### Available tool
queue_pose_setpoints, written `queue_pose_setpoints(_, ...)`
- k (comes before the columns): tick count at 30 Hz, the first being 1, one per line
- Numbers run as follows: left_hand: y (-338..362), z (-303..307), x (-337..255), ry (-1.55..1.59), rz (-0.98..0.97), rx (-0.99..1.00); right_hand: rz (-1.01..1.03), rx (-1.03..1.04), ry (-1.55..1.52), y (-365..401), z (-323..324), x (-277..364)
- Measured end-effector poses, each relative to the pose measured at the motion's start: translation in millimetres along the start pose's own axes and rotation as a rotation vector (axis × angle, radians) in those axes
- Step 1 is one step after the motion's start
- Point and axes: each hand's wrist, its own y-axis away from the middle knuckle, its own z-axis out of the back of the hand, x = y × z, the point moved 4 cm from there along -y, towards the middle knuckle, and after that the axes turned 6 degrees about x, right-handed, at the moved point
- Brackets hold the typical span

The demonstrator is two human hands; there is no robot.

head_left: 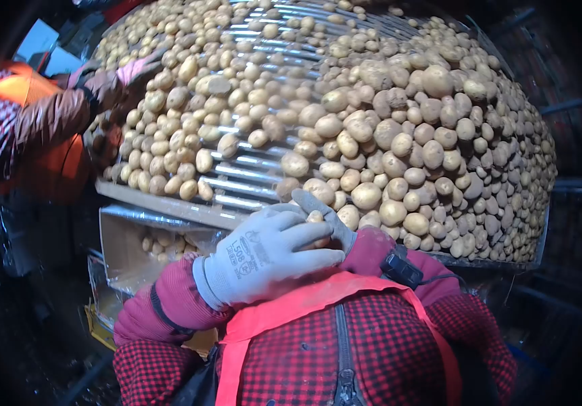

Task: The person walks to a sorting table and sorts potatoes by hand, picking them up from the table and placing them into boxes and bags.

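Note:
My left hand (274,254), in a pale grey glove, reaches across my front at the near edge of the sorting table. Its fingers are curled round a small potato (314,218), which shows partly between the two gloves. Behind it my right hand (328,215), also gloved, lies close against the left, with most of its fingers hidden. Just beyond both hands lie many loose potatoes (392,212) and the bare metal rollers (240,183).
Potatoes cover much of the table, heaped highest at the right. At the left, a co-worker's arm (54,118) reaches over the table. Below the table's front rim (169,206), a lined box (118,243) holds several potatoes.

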Motion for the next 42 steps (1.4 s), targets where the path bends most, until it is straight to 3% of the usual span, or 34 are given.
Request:
queue_pose_setpoints(3, -20.7, 1.5, 8.5, 0.097, -0.092, -0.018, 0.001, -0.234, 0.302, -0.4, 34.1, 19.0)
queue_pose_setpoints(6, -44.3, 9.8, 19.1, 0.277, -0.192, -0.154, 0.057, 0.040, 0.280, -1.0, 28.9, 36.2)
queue_pose_setpoints(8, -54.0, 19.7, 49.3, 0.378, -0.053, -0.217, 0.083, 0.223, 0.263, 0.5, 24.7, 50.8)
queue_pose_setpoints(10, -64.3, 28.6, 90.5, 0.228, 0.106, -0.342, 0.008, 0.371, 0.211, 6.0, 26.0, 63.0)
queue_pose_setpoints(11, -70.6, 31.6, 115.9, 0.027, 0.190, -0.425, -0.099, 0.325, 0.122, 3.8, 26.0, 68.0)
queue_pose_setpoints(12, -79.2, 28.3, 145.2, -0.066, 0.237, -0.348, -0.200, 0.268, 0.028, 2.1, 26.0, 73.2)
queue_pose_setpoints(15, -110.0, 10.6, 198.2, -0.228, 0.355, -0.047, -0.248, 0.211, 0.040, 5.2, 24.3, 86.6)
queue_pose_setpoints(20, -126.8, -11.6, 231.1, -0.372, 0.267, 0.087, -0.295, 0.155, 0.053, 1.3, 35.7, 99.1)
queue_pose_setpoints(24, -95.4, 3.5, 227.1, -0.372, 0.348, 0.047, -0.323, 0.147, 0.068, -1.0, 38.9, 100.6)
queue_pose_setpoints(27, -54.2, 14.6, 212.4, -0.520, 0.474, 0.193, -0.335, 0.121, 0.064, -2.1, 37.3, 101.0)
queue_pose_setpoints(29, -16.7, 26.9, 212.3, -0.578, 0.461, 0.103, -0.352, 0.099, 0.087, -2.9, 35.1, 104.2)
queue_pose_setpoints(33, 35.6, 56.5, 232.2, -0.586, 0.832, 0.224, -0.446, 0.098, 0.195, -5.1, 38.4, 104.5)
queue_pose_setpoints(37, -24.4, 70.8, 229.9, -0.587, 0.550, -0.190, -0.369, 0.148, 0.113, -1.7, 45.4, 94.7)
queue_pose_setpoints(39, -73.0, 63.8, 238.5, -0.505, 0.451, -0.169, -0.349, 0.157, 0.161, -0.8, 41.9, 98.1)
queue_pose_setpoints(42, -126.9, 32.4, 289.6, -0.340, 0.660, 0.012, -0.403, 0.109, 0.222, -7.0, 38.4, 98.5)
